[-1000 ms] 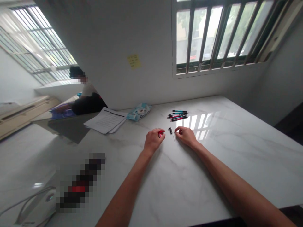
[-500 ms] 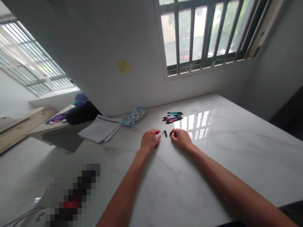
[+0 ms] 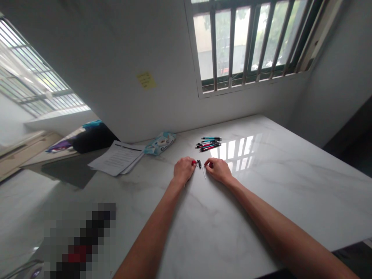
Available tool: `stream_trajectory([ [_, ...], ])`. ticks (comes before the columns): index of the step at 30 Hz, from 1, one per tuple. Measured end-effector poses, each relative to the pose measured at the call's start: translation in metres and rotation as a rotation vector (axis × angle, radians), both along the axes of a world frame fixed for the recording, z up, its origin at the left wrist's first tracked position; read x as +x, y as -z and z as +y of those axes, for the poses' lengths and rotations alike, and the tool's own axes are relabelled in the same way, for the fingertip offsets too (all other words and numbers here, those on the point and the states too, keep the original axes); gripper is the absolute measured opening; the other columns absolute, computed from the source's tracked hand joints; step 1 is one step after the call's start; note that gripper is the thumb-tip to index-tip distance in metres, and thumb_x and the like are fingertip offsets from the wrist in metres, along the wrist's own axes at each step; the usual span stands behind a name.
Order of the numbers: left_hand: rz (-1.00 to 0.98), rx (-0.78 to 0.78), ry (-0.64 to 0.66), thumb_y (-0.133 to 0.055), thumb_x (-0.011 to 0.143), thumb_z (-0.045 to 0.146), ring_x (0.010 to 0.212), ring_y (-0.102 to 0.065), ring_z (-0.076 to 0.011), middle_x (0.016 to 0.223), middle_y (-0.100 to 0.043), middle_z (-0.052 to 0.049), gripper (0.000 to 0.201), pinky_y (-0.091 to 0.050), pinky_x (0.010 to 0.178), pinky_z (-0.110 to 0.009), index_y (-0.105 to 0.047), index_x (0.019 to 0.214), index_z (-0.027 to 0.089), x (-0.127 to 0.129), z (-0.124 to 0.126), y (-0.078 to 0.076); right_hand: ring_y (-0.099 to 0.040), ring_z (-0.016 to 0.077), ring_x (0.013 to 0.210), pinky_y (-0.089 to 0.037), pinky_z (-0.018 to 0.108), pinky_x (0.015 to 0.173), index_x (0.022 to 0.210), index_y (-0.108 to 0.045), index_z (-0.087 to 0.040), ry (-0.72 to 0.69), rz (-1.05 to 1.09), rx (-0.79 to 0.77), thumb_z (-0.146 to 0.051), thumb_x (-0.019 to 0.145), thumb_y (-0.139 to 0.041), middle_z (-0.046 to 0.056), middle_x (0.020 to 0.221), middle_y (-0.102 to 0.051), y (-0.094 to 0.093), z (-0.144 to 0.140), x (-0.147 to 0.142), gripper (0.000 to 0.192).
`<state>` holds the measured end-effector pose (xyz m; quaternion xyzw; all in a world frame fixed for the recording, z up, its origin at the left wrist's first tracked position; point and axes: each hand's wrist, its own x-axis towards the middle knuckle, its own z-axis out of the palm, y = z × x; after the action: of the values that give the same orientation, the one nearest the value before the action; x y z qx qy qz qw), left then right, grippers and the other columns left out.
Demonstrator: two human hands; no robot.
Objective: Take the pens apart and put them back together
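Paper stack [image 3: 116, 162], wipes pack [image 3: 160, 143], yellow sticky note [image 3: 146, 80] on wall.

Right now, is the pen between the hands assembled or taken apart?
Taken apart: a thin refill and a dark piece lie separately; left hand holds a red part.

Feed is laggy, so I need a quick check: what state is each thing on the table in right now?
Left hand: closed on a red pen part.
Right hand: fingers curled, resting on the table.
Loose pen pieces: lying between the hands.
Pens: bunched, lying flat.
Wipes pack: flat; flap unclear.
Papers: stacked flat.
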<state>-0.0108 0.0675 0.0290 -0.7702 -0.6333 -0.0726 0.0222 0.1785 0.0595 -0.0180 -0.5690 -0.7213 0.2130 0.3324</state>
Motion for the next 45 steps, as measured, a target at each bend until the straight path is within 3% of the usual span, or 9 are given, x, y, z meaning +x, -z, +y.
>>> stream_trajectory([
  [7,-0.045,0.049,-0.07,-0.071,0.09,0.033,0.099,-0.072,-0.0294,0.102,-0.079,-0.012,0.019,-0.053,0.084,-0.034,-0.083,0.101,0.024,0.008,0.001,0.005,-0.064,0.0173,0.073,-0.04,0.027,0.067,0.091,-0.079,-0.028,0.003,0.01,0.008,-0.024,0.088,-0.065,0.0,0.08,-0.075,0.001,0.0,0.0,0.015],
  [11,-0.123,0.08,-0.077,-0.069,0.092,0.034,0.099,-0.071,-0.0293,0.105,-0.077,-0.013,0.022,-0.053,0.089,-0.036,-0.082,0.104,0.022,0.009,-0.002,-0.001,-0.065,0.0174,0.072,-0.04,0.027,0.067,0.091,-0.079,-0.027,-0.003,0.034,0.017,-0.024,0.087,-0.065,0.0,0.078,-0.074,0.002,0.001,0.001,0.015],
  [15,-0.435,0.182,-0.04,-0.054,0.099,0.034,0.103,-0.069,-0.0259,0.11,-0.071,-0.011,0.033,-0.052,0.098,-0.037,-0.079,0.115,0.019,0.002,-0.017,-0.012,-0.065,0.0166,0.071,-0.043,0.027,0.069,0.096,-0.077,-0.027,0.017,0.133,0.04,-0.022,0.087,-0.063,-0.001,0.078,-0.074,0.003,0.003,0.0,0.017],
  [19,-0.701,0.226,-0.099,-0.038,0.101,0.026,0.091,-0.068,-0.0216,0.099,-0.065,-0.009,0.044,-0.054,0.091,-0.036,-0.077,0.119,0.018,-0.007,-0.039,-0.017,-0.064,0.0155,0.068,-0.045,0.027,0.07,0.095,-0.074,-0.025,0.013,0.227,0.079,-0.022,0.088,-0.062,-0.002,0.077,-0.072,0.007,0.005,0.001,0.015],
  [25,-0.934,0.278,-0.04,-0.054,0.098,0.034,0.084,-0.066,-0.017,0.1,-0.068,-0.005,0.035,-0.055,0.08,-0.03,-0.073,0.124,0.021,-0.008,-0.049,-0.014,-0.063,0.0162,0.07,-0.047,0.028,0.071,0.093,-0.07,-0.022,-0.041,0.334,0.191,-0.029,0.093,-0.06,0.0,0.079,-0.069,-0.002,0.0,0.0,0.013],
  [30,-1.297,0.279,-0.066,-0.071,0.089,0.04,0.078,-0.07,-0.0141,0.096,-0.074,-0.004,0.033,-0.058,0.073,-0.025,-0.071,0.115,0.02,0.0,-0.049,-0.007,-0.065,0.0186,0.085,-0.052,0.031,0.08,0.105,-0.067,-0.022,-0.171,0.363,0.291,-0.044,0.095,-0.065,0.006,0.101,-0.071,-0.021,-0.019,-0.01,0.024],
  [34,-1.611,0.203,-0.115,-0.083,0.078,0.046,0.083,-0.075,-0.0171,0.089,-0.077,-0.005,0.045,-0.062,0.085,-0.032,-0.073,0.11,0.017,0.005,-0.048,-0.001,-0.068,0.0198,0.086,-0.055,0.034,0.082,0.108,-0.065,-0.024,-0.28,0.477,0.204,-0.045,0.087,-0.074,0.006,0.102,-0.074,-0.025,-0.028,-0.022,0.031],
  [38,-1.724,0.127,-0.216,-0.092,0.066,0.048,0.074,-0.074,-0.015,0.088,-0.079,-0.007,0.051,-0.062,0.08,-0.031,-0.077,0.1,0.013,0.005,-0.047,0.003,-0.068,0.0184,0.074,-0.056,0.034,0.073,0.098,-0.068,-0.021,-0.255,0.883,0.004,-0.046,0.085,-0.075,0.004,0.086,-0.073,-0.023,-0.02,-0.024,0.028],
  [45,-1.8,-0.324,-0.212,-0.098,0.062,0.034,0.079,-0.074,-0.0148,0.089,-0.08,-0.009,0.042,-0.061,0.092,-0.032,-0.08,0.093,0.011,0.023,-0.058,0.009,-0.062,0.0123,0.071,-0.049,0.025,0.068,0.089,-0.066,-0.022,-0.126,1.311,-0.296,-0.046,0.069,-0.087,-0.002,0.08,-0.068,-0.023,-0.005,-0.013,0.038],
])
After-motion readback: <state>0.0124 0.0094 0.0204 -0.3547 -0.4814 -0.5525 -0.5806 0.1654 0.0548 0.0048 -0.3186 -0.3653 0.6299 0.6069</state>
